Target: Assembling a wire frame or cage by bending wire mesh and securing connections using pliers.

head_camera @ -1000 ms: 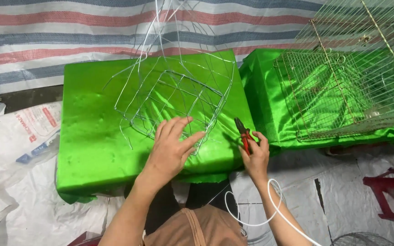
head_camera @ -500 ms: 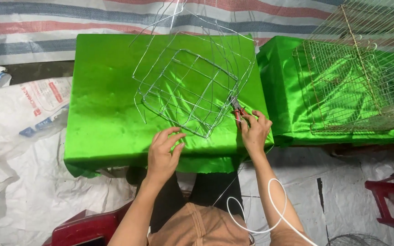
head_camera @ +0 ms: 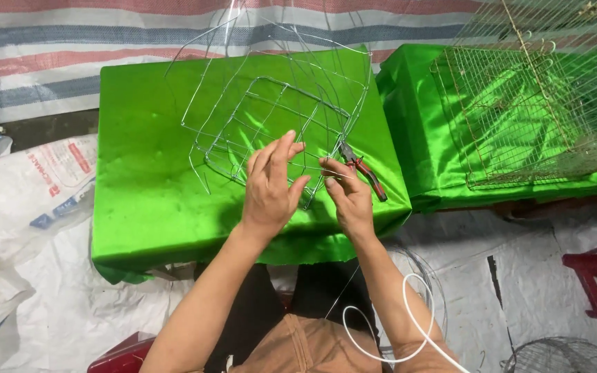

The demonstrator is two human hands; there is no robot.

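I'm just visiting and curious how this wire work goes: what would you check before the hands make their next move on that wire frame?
1. Frame supported: the wire frame rests on the green table. Ok.
2. Left hand on the frame: fingers spread over its near edge. Ok.
3. Right hand grip: fingertips pinch at a thin wire by the frame's corner; how firmly, cannot tell.
4. Pliers within reach: lying on the table just beyond the right hand. Ok.
5. Loose wire ends: several stick up and out from the frame near the fingers. Not ok, mind them.
6. White cord looping by the right forearm: may snag. Cannot tell.
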